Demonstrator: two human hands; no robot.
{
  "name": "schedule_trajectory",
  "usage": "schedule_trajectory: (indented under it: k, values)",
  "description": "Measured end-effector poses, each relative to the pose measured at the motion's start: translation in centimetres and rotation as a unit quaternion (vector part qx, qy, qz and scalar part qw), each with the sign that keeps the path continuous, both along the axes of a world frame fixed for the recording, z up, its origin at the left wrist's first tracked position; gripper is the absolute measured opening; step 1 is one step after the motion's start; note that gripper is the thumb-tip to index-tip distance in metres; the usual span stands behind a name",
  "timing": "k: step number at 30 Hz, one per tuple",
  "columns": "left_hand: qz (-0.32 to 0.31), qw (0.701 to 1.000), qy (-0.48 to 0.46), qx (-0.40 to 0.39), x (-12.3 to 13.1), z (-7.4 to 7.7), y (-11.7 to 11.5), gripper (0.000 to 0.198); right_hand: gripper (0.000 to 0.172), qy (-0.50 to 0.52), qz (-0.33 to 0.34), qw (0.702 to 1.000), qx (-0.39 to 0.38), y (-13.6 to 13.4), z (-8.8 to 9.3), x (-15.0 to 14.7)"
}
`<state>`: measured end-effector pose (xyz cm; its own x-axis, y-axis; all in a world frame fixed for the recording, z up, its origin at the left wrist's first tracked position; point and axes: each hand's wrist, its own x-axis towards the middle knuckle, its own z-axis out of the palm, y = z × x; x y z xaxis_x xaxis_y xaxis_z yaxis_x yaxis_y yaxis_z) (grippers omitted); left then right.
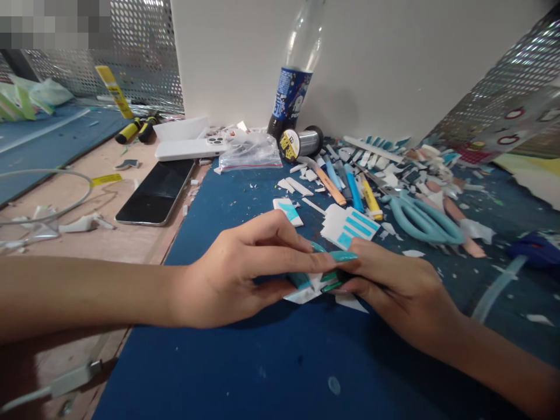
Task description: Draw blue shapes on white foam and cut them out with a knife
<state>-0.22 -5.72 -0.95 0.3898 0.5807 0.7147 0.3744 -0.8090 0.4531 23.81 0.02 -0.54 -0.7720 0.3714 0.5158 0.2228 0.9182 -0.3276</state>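
Note:
My left hand (245, 262) is closed in a pinch on a small white-and-blue piece (308, 289) just above the blue mat (245, 373). My right hand (398, 286) meets it from the right, thumb and fingers pressed together at the piece's right end. Long teal and green nails overlap there and hide much of the piece. A thin white scrap (352, 302) shows beneath the right fingertips. Beyond the hands lie a blue-striped white piece (350, 226) and a smaller white-and-blue one (289, 212).
Teal-handled scissors (426, 219), colored pen-like tools (353, 188) and a heap of white scraps (406, 166) lie to the right. Behind stand a wire spool (301, 144) and a bottle (291, 87). A phone (155, 192) and a cable connector (76, 378) are at left.

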Motion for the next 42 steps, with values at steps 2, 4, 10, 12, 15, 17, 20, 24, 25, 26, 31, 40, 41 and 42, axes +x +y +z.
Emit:
schedule_trajectory:
  k: [2,4,10,12,15,17,20,24,25,26,31,40,41,42]
  values:
    - [-0.003,1.000,-0.001,0.001,0.03,-0.07,-0.01,0.021,0.013,0.004,0.001,1.000,-0.006,-0.04,-0.01,-0.05]
    - [-0.005,1.000,-0.005,0.000,0.07,-0.14,0.01,0.022,0.014,0.006,0.001,1.000,-0.005,-0.06,0.07,-0.19]
    - [-0.014,1.000,-0.010,-0.003,-0.02,-0.21,0.01,0.024,0.016,-0.002,-0.005,1.000,0.018,-0.09,0.45,-0.59]
    - [-0.019,1.000,-0.009,-0.011,-0.10,-0.12,-0.01,0.024,0.017,-0.001,-0.005,1.000,0.022,-0.12,0.55,-0.60]
    - [-0.040,0.999,-0.010,-0.021,-0.18,0.10,0.05,0.025,0.016,-0.003,0.008,1.000,0.016,-0.13,0.66,-0.56]
    - [-0.058,0.998,-0.015,-0.032,-0.22,0.27,0.12,0.028,0.014,-0.007,0.013,1.000,0.013,-0.08,0.66,-0.49]
    - [-0.069,0.996,-0.023,-0.046,-0.28,0.46,0.18,0.032,0.013,-0.008,0.009,1.000,0.022,0.09,0.57,-0.29]
    - [-0.066,0.996,-0.035,-0.050,-0.39,0.47,0.17,0.030,0.010,-0.002,0.009,1.000,0.028,0.43,0.40,0.05]
    - [-0.065,0.996,-0.039,-0.051,-0.41,0.45,0.16,0.030,0.010,-0.003,0.009,1.000,0.027,0.51,0.38,0.10]
    - [-0.063,0.996,-0.042,-0.052,-0.42,0.43,0.16,0.030,0.010,-0.007,0.008,1.000,0.024,0.57,0.37,0.13]
    - [-0.055,0.997,-0.033,-0.046,-0.43,0.39,0.19,0.029,0.012,-0.018,-0.002,1.000,0.008,0.71,0.41,0.14]
    - [-0.041,0.999,-0.022,-0.028,-0.43,0.27,-0.03,0.023,0.012,0.008,0.006,0.999,-0.032,0.45,0.28,0.06]
    - [-0.042,0.999,-0.021,-0.027,-0.43,0.30,-0.06,0.023,0.012,0.012,0.007,0.999,-0.039,0.42,0.22,0.06]
    - [-0.043,0.999,-0.020,-0.024,-0.41,0.32,-0.08,0.022,0.013,0.010,0.007,0.999,-0.047,0.39,0.17,0.06]
